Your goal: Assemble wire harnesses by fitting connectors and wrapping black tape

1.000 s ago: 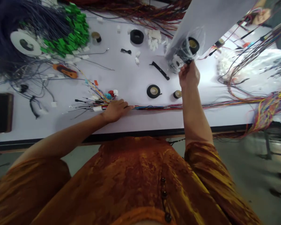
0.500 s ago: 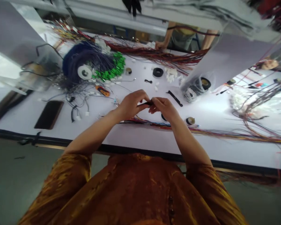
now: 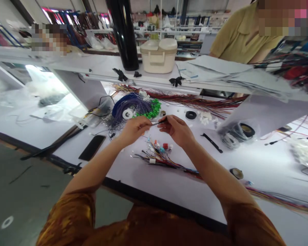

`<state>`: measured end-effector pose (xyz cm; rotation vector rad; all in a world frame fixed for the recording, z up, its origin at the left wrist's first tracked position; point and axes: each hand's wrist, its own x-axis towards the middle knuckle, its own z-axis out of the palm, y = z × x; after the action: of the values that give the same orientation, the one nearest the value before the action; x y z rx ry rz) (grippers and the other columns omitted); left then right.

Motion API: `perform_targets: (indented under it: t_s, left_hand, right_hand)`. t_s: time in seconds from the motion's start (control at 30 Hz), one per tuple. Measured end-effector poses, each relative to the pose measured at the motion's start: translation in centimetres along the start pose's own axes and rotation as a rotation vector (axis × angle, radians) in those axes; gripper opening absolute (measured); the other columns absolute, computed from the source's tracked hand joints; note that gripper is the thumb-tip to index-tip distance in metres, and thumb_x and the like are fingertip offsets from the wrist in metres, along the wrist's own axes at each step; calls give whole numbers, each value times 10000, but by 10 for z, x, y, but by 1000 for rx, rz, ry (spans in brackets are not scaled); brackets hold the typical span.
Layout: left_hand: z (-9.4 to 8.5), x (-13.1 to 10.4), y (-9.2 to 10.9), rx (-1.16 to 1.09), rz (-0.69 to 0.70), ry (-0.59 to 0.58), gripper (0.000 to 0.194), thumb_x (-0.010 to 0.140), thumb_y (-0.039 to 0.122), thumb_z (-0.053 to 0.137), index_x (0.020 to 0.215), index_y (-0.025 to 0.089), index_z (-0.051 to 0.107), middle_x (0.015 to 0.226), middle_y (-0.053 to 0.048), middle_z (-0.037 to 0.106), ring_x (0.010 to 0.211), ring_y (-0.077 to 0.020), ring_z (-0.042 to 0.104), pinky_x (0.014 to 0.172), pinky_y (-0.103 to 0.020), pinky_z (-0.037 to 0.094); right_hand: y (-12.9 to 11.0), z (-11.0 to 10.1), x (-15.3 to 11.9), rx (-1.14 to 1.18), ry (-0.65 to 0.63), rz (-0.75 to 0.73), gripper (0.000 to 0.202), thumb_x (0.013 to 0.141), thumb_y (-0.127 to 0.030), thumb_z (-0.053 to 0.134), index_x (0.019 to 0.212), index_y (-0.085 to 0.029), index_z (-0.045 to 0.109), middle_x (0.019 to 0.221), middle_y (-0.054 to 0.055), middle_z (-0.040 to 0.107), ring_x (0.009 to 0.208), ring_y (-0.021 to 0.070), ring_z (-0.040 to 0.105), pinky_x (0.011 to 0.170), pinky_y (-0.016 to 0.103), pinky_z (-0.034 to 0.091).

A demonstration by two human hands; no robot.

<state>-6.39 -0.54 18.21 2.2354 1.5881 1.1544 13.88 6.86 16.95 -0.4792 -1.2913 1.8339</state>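
Note:
Above the white table, my left hand pinches one end of a thin black strip. My right hand has closed fingers around its other end, so the strip spans the short gap between both hands. Whether it is tape, tube or wire I cannot make out. Below the hands lies a wire harness with its ends fanned out and red, white and blue connectors on them. Behind my left hand is a bundle of purple wires with green connectors.
A black tape roll, white connectors, a flat black tool and another tape roll lie to the right. A phone lies left. A shelf with a beige box crosses behind; a person stands beyond.
My view has tilted up and turned, bringing the shelf top and room into sight. Both hands have lifted off the harness area, and more of the black strip shows between them.

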Motion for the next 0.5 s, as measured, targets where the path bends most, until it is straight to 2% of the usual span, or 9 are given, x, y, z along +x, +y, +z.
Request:
perform_targets:
  t_s: [0.07,0.1,0.2,0.27,0.37,0.43,0.5]
  left_hand:
    - [-26,17,-13,214,114,189,213,975,273,518,870,194,685,999,-85,761,956,-185,698,874,-351,552]
    - [-40,29,-21,306,153,276,241,996,268,482,881,202,683,1048,-90,763,1017,-193,692,929,-380,546]
    - [-79,73,-46,479,206,393,277,1035,308,432,947,228,682,1139,-88,753,1126,-205,668,1025,-431,510]
    - [-100,102,-65,547,212,445,291,1040,355,428,954,238,681,1133,-91,748,1142,-217,656,1050,-452,485]
    - [-114,127,-95,591,128,403,322,1046,354,388,996,248,688,1153,-99,734,1189,-219,629,1051,-438,472]
    - [-115,128,-112,597,93,341,321,1029,309,386,1033,221,694,1148,-108,737,1186,-220,628,1044,-429,470]
    - [-114,123,-123,607,64,294,304,997,270,419,1132,197,681,1208,-88,728,1268,-220,580,1111,-455,408]
  right_hand:
    - [-10,22,23,-188,-74,-172,334,842,-588,711,844,-254,727,916,16,747,859,166,722,828,318,608]
    - [-15,33,36,-324,-109,-296,290,890,-545,672,864,-263,732,969,21,753,940,180,717,912,345,590]
    - [-26,62,83,-763,-204,-659,190,972,-375,599,927,-259,742,1132,43,747,1152,212,648,1142,414,454]
    - [-29,76,118,-987,-222,-776,188,997,-307,562,968,-255,740,1210,44,732,1220,220,607,1200,429,383]
    - [-24,87,161,-1252,-160,-772,229,1024,-248,508,958,-263,727,1203,12,730,1285,237,559,1219,476,334]
    - [-16,89,176,-1400,-122,-775,192,1012,-241,535,971,-262,722,1190,14,730,1359,270,500,1247,539,270]
    - [-7,88,177,-1502,-105,-815,125,976,-274,614,1048,-267,716,1265,28,706,1453,303,405,1278,595,175]
